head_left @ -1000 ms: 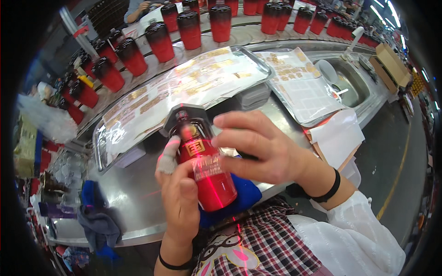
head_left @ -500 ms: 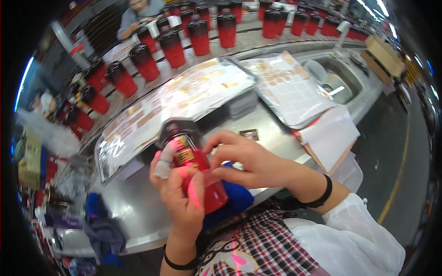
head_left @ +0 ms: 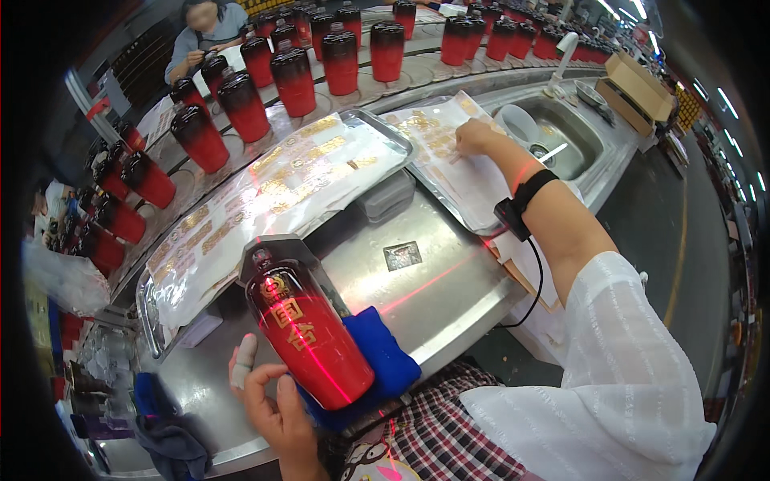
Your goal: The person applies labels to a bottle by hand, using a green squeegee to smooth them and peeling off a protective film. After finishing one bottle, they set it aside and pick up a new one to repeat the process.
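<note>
A red bottle with a black-shaded neck and gold lettering [head_left: 333, 361] lies tilted, its neck in a dark angular holder [head_left: 309, 255] and its base on a folded blue cloth [head_left: 383, 353]. Beside the bottle's lower left side is my left hand [head_left: 277, 405], fingers apart and holding nothing; one finger wears a pale wrap. My right hand [head_left: 479, 138] reaches far over the right tray's sheet of gold decals [head_left: 433, 132], its fingers bent together at the sheet. Whatever might be between those fingertips is too small to make out.
A larger tray of gold decals on white sheets [head_left: 265, 196] lies left of centre. Behind it, several red-black bottles [head_left: 293, 80] stand on a curved conveyor [head_left: 321, 108]. A sink [head_left: 589, 144] is at right. A co-worker [head_left: 210, 32] sits beyond. A grey-blue cloth [head_left: 172, 445] hangs lower left.
My right hand has left the bottle and moved up and right to the decal sheet. The left hand has let go of the bottle and drawn down to its side, uncovering its gold lettering.
</note>
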The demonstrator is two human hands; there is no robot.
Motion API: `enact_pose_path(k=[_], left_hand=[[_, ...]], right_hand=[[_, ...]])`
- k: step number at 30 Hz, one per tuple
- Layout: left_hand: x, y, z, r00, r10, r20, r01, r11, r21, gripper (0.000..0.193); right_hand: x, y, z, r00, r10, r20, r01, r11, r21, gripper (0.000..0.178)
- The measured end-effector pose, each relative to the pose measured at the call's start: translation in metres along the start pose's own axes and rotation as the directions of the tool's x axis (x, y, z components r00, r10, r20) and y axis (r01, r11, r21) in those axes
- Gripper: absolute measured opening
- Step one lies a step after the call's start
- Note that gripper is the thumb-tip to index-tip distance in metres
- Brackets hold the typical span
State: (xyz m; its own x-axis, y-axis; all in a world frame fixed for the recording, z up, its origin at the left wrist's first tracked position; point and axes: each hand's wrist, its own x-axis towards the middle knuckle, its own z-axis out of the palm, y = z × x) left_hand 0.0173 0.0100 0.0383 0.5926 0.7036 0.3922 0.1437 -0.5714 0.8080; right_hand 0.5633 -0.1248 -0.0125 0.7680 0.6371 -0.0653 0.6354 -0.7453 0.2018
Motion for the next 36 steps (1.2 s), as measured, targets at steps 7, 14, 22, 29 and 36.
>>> enact_pose_path(k=[7, 14, 22, 29, 36], left_hand=[[-0.017, -0.013, -0.008, 0.986, -0.167, -0.001, 0.166, 0.983, -0.072, 0.013], [-0.01, -0.01, -0.007, 0.973, -0.232, -0.008, 0.232, 0.972, -0.041, 0.018], [0.001, -0.011, 0.003, 0.982, -0.186, -0.029, 0.172, 0.949, -0.264, 0.025], [-0.006, -0.003, 0.006, 0.996, 0.064, 0.058, -0.042, 0.947, -0.319, 0.055], [-0.023, -0.014, 0.018, 0.996, -0.03, 0.088, 0.065, 0.899, -0.432, 0.049]], right_hand=[[0.083, 0.016, 0.004, 0.989, 0.092, -0.117, -0.086, 0.995, 0.056, 0.044], [0.065, -0.017, -0.017, 0.967, 0.247, -0.069, -0.241, 0.967, 0.08, 0.039], [-0.124, -0.119, -0.14, 0.766, -0.4, -0.503, 0.64, 0.549, 0.538, 0.015], [-0.281, -0.216, -0.131, 0.654, -0.556, -0.512, 0.633, 0.032, 0.774, 0.011], [-0.297, -0.234, -0.103, 0.722, -0.457, -0.52, 0.639, 0.15, 0.755, 0.015]])
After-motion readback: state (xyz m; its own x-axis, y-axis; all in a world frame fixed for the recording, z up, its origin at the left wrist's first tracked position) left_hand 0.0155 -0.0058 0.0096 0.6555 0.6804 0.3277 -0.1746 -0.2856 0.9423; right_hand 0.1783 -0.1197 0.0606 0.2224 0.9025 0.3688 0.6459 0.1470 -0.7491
